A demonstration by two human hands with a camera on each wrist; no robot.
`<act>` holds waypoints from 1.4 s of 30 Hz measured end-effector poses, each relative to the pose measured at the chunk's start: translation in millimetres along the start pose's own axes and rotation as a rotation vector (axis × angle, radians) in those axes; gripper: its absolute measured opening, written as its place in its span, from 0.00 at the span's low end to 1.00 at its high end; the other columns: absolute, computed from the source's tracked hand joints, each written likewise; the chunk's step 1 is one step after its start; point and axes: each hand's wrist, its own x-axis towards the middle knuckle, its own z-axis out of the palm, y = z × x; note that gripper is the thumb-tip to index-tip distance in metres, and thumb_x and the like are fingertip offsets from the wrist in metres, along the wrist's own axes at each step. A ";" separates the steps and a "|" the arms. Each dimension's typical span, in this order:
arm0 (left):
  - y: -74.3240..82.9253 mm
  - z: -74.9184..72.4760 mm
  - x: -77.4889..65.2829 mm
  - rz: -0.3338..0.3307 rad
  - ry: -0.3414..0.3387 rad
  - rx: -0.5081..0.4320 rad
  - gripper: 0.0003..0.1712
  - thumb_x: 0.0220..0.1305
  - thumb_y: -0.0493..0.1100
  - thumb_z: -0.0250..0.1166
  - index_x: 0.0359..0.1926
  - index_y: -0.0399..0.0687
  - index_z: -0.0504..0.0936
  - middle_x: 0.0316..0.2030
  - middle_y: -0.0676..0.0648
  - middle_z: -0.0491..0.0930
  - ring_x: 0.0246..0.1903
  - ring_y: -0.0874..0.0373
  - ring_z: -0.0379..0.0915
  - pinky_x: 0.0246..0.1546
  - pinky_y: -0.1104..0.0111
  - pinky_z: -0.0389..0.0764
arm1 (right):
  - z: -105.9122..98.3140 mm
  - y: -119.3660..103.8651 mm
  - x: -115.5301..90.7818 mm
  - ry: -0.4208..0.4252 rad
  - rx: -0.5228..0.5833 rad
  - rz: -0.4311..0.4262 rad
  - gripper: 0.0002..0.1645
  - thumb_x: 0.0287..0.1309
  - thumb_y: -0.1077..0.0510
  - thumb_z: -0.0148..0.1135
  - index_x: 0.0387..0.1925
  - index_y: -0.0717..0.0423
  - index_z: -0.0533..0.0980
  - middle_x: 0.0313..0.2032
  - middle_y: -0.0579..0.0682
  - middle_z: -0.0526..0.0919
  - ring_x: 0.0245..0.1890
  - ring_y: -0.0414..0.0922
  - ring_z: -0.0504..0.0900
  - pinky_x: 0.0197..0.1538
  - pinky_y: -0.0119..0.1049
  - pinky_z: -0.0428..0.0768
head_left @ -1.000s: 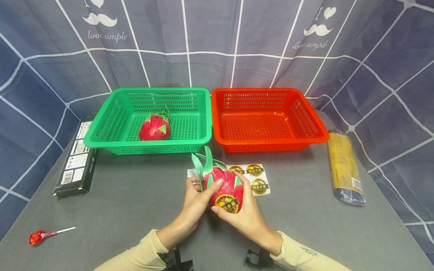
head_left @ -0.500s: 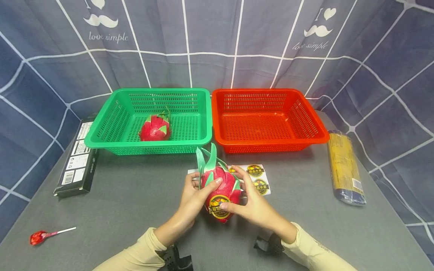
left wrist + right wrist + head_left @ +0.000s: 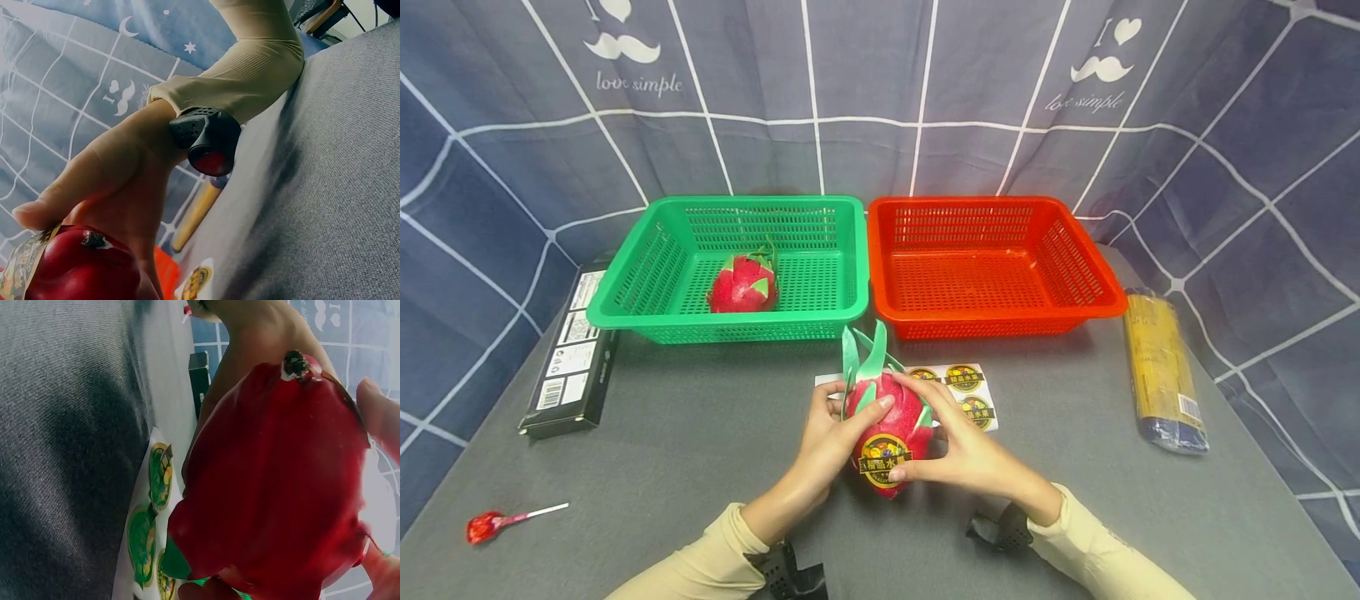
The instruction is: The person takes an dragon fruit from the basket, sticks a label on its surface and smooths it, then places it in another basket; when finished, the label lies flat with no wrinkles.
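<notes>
Between both hands stands a red dragon fruit with green leafy tips pointing away from me. My left hand grips its left side, thumb across the upper front. My right hand holds the right side, and its thumb presses the edge of a round black-and-gold sticker on the fruit's near side. The left wrist view shows that thumb on the sticker and the fruit's stem end. In the right wrist view the fruit hides much of the hands. Behind it lies a white sheet of stickers, partly covered.
A green basket with another dragon fruit in it stands at the back left, beside a red basket. A black box lies left, a wrapped yellow pack right, and a red lollipop front left.
The dragon fruit has turned more upright and its sticker has shifted left and down. My right hand let its grip shift, moving its thumb along the sticker to the right edge.
</notes>
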 end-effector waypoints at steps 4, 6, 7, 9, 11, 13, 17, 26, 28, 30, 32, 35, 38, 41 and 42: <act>2.2 -0.9 0.1 -0.051 -0.012 -0.014 0.39 0.47 0.54 0.68 0.54 0.44 0.58 0.40 0.41 0.70 0.34 0.56 0.72 0.31 0.68 0.75 | 2.8 0.2 0.4 -0.001 0.027 0.010 0.53 0.38 0.50 0.73 0.64 0.34 0.53 0.64 0.43 0.55 0.59 0.46 0.61 0.48 0.38 0.77; 1.9 -1.0 0.3 -0.050 -0.009 -0.019 0.38 0.47 0.54 0.68 0.53 0.44 0.59 0.39 0.41 0.71 0.33 0.57 0.72 0.30 0.69 0.75 | 4.4 0.7 0.7 0.000 0.044 0.014 0.53 0.38 0.50 0.73 0.64 0.35 0.53 0.63 0.42 0.56 0.58 0.46 0.64 0.48 0.36 0.77; 1.2 -1.0 0.4 -0.048 -0.006 -0.020 0.38 0.46 0.54 0.68 0.53 0.44 0.59 0.39 0.42 0.71 0.33 0.57 0.72 0.30 0.69 0.75 | 5.1 1.0 1.0 -0.001 0.055 0.016 0.53 0.38 0.50 0.73 0.64 0.35 0.53 0.63 0.42 0.57 0.57 0.46 0.65 0.48 0.35 0.77; 3.9 -0.9 -1.6 -0.028 0.001 -0.018 0.38 0.47 0.53 0.68 0.52 0.41 0.59 0.39 0.39 0.71 0.33 0.56 0.72 0.29 0.68 0.76 | 6.2 1.7 1.5 -0.001 0.072 0.016 0.52 0.39 0.51 0.73 0.64 0.36 0.53 0.62 0.42 0.58 0.56 0.45 0.66 0.47 0.35 0.78; 1.4 -0.5 -1.0 -0.025 0.007 -0.002 0.39 0.45 0.56 0.68 0.51 0.43 0.60 0.38 0.40 0.71 0.33 0.56 0.72 0.28 0.68 0.76 | 7.1 1.9 1.7 0.003 0.084 0.025 0.51 0.39 0.51 0.73 0.63 0.36 0.54 0.61 0.41 0.59 0.55 0.43 0.67 0.47 0.34 0.78; -1.0 0.0 -0.7 -0.019 0.013 0.010 0.39 0.45 0.58 0.68 0.51 0.44 0.60 0.37 0.41 0.70 0.32 0.56 0.72 0.27 0.67 0.76 | 8.0 1.7 1.6 0.010 0.093 0.039 0.51 0.39 0.52 0.73 0.63 0.35 0.54 0.61 0.41 0.59 0.54 0.42 0.68 0.47 0.33 0.77; -6.7 0.8 0.9 -0.004 0.014 0.016 0.41 0.44 0.60 0.68 0.52 0.45 0.59 0.38 0.40 0.70 0.32 0.56 0.73 0.27 0.67 0.77 | 11.7 0.7 1.2 0.032 0.100 0.065 0.52 0.38 0.51 0.74 0.62 0.35 0.53 0.61 0.41 0.60 0.53 0.43 0.69 0.47 0.33 0.77; -52.2 4.7 26.1 0.019 0.015 0.011 0.45 0.37 0.65 0.70 0.52 0.54 0.60 0.38 0.45 0.72 0.33 0.56 0.76 0.29 0.66 0.79 | 17.8 -0.1 0.2 0.107 0.073 0.106 0.50 0.35 0.49 0.75 0.59 0.34 0.55 0.56 0.42 0.64 0.53 0.45 0.69 0.45 0.32 0.78; -56.8 5.7 28.5 0.030 0.013 -0.007 0.46 0.35 0.66 0.70 0.52 0.55 0.59 0.38 0.45 0.72 0.34 0.55 0.76 0.30 0.65 0.79 | 18.0 -0.3 -0.1 0.119 0.068 0.113 0.50 0.35 0.48 0.75 0.59 0.34 0.56 0.56 0.42 0.64 0.54 0.45 0.68 0.46 0.32 0.77; -55.9 6.3 27.8 0.036 0.006 -0.019 0.47 0.35 0.67 0.70 0.53 0.55 0.59 0.39 0.45 0.73 0.35 0.55 0.76 0.31 0.65 0.79 | 18.1 -0.4 -0.4 0.132 0.055 0.116 0.50 0.34 0.48 0.75 0.59 0.34 0.56 0.56 0.42 0.64 0.55 0.45 0.67 0.47 0.32 0.76; -50.7 6.4 25.0 0.031 -0.005 -0.020 0.47 0.34 0.68 0.70 0.53 0.56 0.59 0.39 0.46 0.72 0.36 0.55 0.75 0.31 0.65 0.79 | 17.5 -0.1 -0.5 0.141 0.052 0.105 0.50 0.34 0.48 0.75 0.58 0.34 0.57 0.56 0.42 0.64 0.55 0.45 0.66 0.48 0.32 0.76; -35.6 5.3 17.3 0.022 -0.013 -0.009 0.46 0.34 0.67 0.70 0.52 0.57 0.60 0.39 0.47 0.72 0.36 0.55 0.74 0.32 0.66 0.79 | 15.4 0.3 -0.1 0.147 0.059 0.077 0.49 0.34 0.49 0.75 0.58 0.35 0.57 0.56 0.41 0.64 0.55 0.45 0.66 0.47 0.32 0.77; -16.7 3.6 7.2 0.023 -0.021 0.019 0.43 0.38 0.63 0.71 0.51 0.54 0.60 0.39 0.46 0.71 0.35 0.55 0.72 0.32 0.67 0.78 | 11.5 0.1 -0.2 0.131 0.078 0.048 0.48 0.36 0.50 0.75 0.59 0.37 0.57 0.56 0.42 0.64 0.54 0.45 0.67 0.45 0.33 0.79; -1.8 2.3 -1.7 0.043 -0.036 0.052 0.40 0.42 0.59 0.70 0.50 0.49 0.60 0.39 0.44 0.69 0.35 0.55 0.71 0.31 0.68 0.77 | 5.7 -1.9 -2.2 0.095 0.100 0.046 0.49 0.36 0.52 0.75 0.59 0.38 0.57 0.57 0.43 0.64 0.53 0.46 0.68 0.44 0.33 0.79; 1.9 2.2 -4.0 0.050 -0.045 0.066 0.39 0.43 0.58 0.70 0.49 0.48 0.59 0.39 0.44 0.69 0.35 0.55 0.70 0.31 0.68 0.77 | 3.5 -2.8 -3.1 0.081 0.103 0.051 0.49 0.36 0.53 0.75 0.59 0.38 0.57 0.57 0.44 0.63 0.53 0.47 0.68 0.43 0.33 0.79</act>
